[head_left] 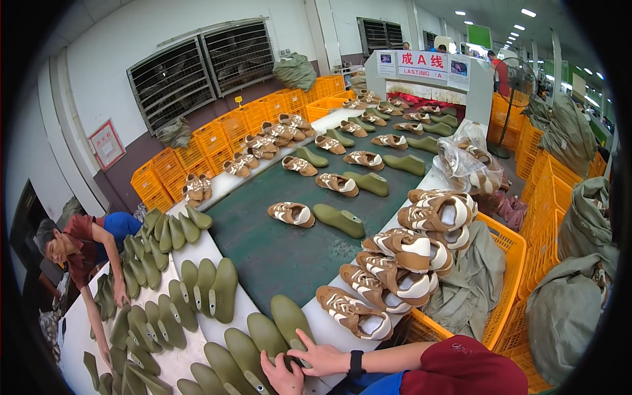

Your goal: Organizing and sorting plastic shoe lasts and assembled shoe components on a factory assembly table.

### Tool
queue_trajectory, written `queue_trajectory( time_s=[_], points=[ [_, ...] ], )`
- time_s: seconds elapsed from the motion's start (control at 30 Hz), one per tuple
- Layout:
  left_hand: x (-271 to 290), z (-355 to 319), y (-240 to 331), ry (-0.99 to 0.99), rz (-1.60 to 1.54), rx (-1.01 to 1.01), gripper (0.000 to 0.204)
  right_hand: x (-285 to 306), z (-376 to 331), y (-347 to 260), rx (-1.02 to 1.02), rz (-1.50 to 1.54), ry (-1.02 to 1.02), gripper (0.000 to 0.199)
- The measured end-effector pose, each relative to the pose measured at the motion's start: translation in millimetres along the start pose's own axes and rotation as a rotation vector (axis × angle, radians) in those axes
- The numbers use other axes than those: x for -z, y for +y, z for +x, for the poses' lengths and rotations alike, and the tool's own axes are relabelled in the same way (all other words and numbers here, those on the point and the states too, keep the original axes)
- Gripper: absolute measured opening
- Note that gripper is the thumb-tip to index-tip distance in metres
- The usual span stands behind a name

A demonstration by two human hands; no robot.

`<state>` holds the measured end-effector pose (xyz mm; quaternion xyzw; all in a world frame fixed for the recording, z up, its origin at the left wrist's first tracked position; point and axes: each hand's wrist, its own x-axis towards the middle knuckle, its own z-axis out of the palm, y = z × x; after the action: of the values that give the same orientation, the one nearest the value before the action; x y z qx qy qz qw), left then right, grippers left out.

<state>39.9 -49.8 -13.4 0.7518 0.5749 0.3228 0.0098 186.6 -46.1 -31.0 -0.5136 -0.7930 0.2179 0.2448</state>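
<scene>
At the lower edge, a row of olive-green shoe lasts (242, 352) lies on a white tabletop. My right hand (321, 356), with a black band at its wrist, grips the green shoe last (289, 317) at the row's right end. Close beside it, my left hand (283, 376) has its fingers closed on the neighbouring last (264, 334); its palm side is hidden. To the right of my hands, brown and white sneaker uppers (352, 309) are heaped on the white ledge. On the dark green conveyor belt (257, 253), similar uppers (291, 214) sit paired with green lasts (338, 220).
At the left, a co-worker (85, 247) leans over more lasts (148, 263) with both arms out. Orange crates (510, 260) stand along the right, some draped with grey-green cloth (471, 283). More crates (234, 125) line the wall. A plastic bag of uppers (469, 158) rests on the right ledge.
</scene>
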Motion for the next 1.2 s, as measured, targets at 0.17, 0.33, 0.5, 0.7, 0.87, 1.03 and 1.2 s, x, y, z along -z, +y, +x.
queue_trajectory(
  time_s=[0.17, 0.33, 0.5, 0.7, 0.87, 1.03, 1.2],
  points=[
    [-0.9, 6.5, 7.7, -0.037, -0.027, -0.024, 0.031, 6.2, -4.2, 3.6, -0.052, -0.011, 0.032, 0.049],
    [10.9, 3.4, 13.7, -0.059, -0.003, 0.001, 0.031, 8.1, -3.2, -5.8, 0.033, 0.086, 0.054, 0.049],
    [13.8, 6.3, 24.3, -0.068, -0.029, -0.029, 0.031, 30.8, -9.9, -17.2, -0.023, 0.152, 0.040, 0.048],
    [9.7, 6.5, 24.6, -0.071, -0.011, -0.054, 0.030, 37.6, -12.9, -17.7, -0.017, 0.154, 0.058, 0.047],
    [7.4, 5.2, 18.8, -0.063, -0.011, -0.042, 0.031, 30.7, -9.8, -13.8, 0.037, 0.162, 0.083, 0.045],
    [8.6, 7.0, 22.7, -0.054, 0.007, -0.040, 0.029, 21.8, -8.4, -7.3, 0.001, 0.159, 0.068, 0.045],
    [8.7, 6.2, 17.0, -0.032, 0.017, -0.064, 0.027, 32.9, -10.2, -20.7, -0.016, 0.137, 0.103, 0.038]
  ],
)
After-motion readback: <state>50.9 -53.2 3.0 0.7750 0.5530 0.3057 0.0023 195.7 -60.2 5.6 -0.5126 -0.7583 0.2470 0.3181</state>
